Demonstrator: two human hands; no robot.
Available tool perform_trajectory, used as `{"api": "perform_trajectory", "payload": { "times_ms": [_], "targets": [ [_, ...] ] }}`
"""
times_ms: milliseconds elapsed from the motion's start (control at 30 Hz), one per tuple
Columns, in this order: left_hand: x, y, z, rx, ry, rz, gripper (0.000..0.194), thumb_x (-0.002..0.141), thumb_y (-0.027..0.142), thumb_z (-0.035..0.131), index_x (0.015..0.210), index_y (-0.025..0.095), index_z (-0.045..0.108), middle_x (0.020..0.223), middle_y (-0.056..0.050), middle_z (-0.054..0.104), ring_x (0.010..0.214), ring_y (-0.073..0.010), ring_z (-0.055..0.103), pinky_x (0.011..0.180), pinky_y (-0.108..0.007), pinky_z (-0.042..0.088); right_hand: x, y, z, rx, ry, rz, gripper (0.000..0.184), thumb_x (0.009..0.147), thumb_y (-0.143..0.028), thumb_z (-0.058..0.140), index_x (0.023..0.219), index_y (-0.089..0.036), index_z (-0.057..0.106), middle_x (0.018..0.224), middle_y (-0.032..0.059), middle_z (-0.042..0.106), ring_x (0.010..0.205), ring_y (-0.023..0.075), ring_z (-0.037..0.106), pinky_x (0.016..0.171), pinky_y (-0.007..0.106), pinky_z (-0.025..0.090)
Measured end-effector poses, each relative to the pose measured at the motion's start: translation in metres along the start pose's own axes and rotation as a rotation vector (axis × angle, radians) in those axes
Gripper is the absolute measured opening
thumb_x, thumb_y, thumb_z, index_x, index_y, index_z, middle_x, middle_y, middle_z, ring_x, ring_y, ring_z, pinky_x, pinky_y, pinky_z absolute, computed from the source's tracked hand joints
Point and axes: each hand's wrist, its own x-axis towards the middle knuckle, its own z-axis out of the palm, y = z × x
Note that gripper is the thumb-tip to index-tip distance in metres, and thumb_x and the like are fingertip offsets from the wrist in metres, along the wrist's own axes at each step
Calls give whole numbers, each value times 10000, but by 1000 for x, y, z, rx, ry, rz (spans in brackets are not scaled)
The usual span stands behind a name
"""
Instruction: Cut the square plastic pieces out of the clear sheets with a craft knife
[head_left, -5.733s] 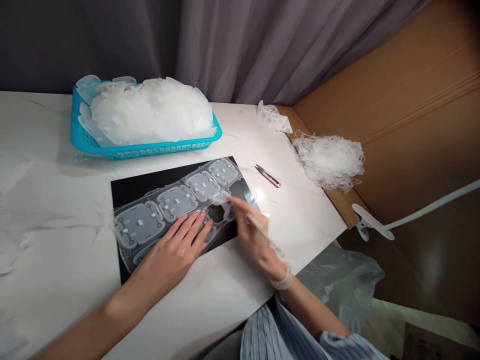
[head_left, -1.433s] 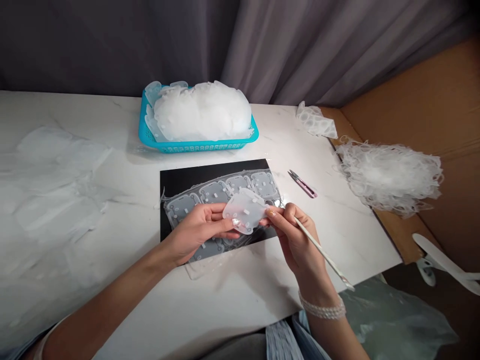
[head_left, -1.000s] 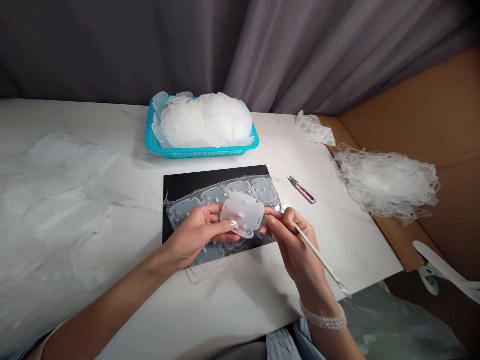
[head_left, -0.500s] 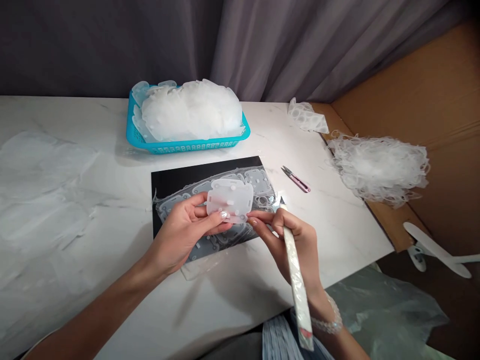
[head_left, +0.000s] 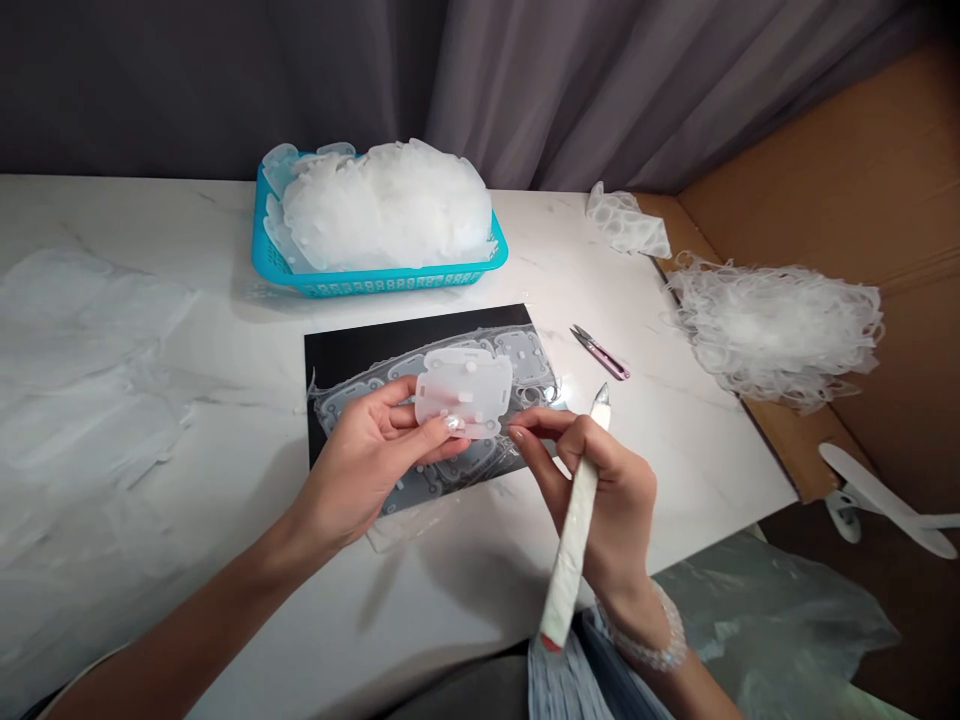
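Between thumb and fingers, my left hand (head_left: 375, 455) grips a translucent white plastic piece (head_left: 466, 388) with small slots and raised studs. Just right of its lower corner is my right hand (head_left: 607, 490), thumb and index finger pinched together and apart from the piece. That same hand also holds a craft knife (head_left: 574, 550), its handle wrapped in white and its metal tip pointing up and away. Beneath the hands lies a black mat (head_left: 375, 340), bearing a clear sheet of molded pieces (head_left: 517, 358) of similar shape.
Behind the mat stands a blue basket (head_left: 382, 285) heaped with white pieces. Pink-handled thread snips (head_left: 600, 353) lie to the right. Beyond them a tangled heap of clear trimmings (head_left: 780, 325) rests by a cardboard box (head_left: 840, 190). Thin translucent sheets (head_left: 82, 380) cover the table's left side.
My right hand has drawn slightly right, away from the piece's corner. The craft knife has swung, its rear end now further left. My left hand still holds the piece.
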Motion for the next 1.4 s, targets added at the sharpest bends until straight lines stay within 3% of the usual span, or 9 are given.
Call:
{"api": "perform_trajectory", "payload": {
  "times_ms": [300,533,1033,1233,1400],
  "targets": [
    [-2,2,1,24,-1,-6,384,795,329,801,1135,180,703,1065,-72,780,1016,-221,731,868,-266,611,-1,-2,2,-96,-6,-77,412,880,-114,652,682,-245,316,807,17,737,670,156,667,571,277,477],
    [-3,0,2,12,14,-8,397,790,335,798,1140,174,703,1108,-92,769,1077,-264,711,895,-313,608,-2,-1,3,-106,2,-86,408,876,-113,654,697,-247,313,820,14,736,662,153,665,570,272,473],
    [-1,1,5,-34,21,-1,333,816,290,785,1117,179,696,1046,-60,785,999,-207,737,870,-252,605,-3,-1,4,-146,-4,-176,397,882,-66,623,706,-246,317,755,5,695,674,147,645,569,264,455],
    [-3,1,4,-27,32,0,365,814,301,785,1145,178,691,1076,-67,779,1053,-229,723,875,-257,609,-3,0,3,-102,32,-101,431,866,-91,665,698,-247,301,824,13,732,675,144,669,586,264,475],
    [-3,0,7,-52,40,12,353,812,279,788,1138,181,694,1057,-54,784,1022,-205,733,851,-230,614,-2,1,5,-109,45,-160,428,849,-74,681,695,-239,317,844,17,747,664,131,676,578,239,485]
  ]
}}
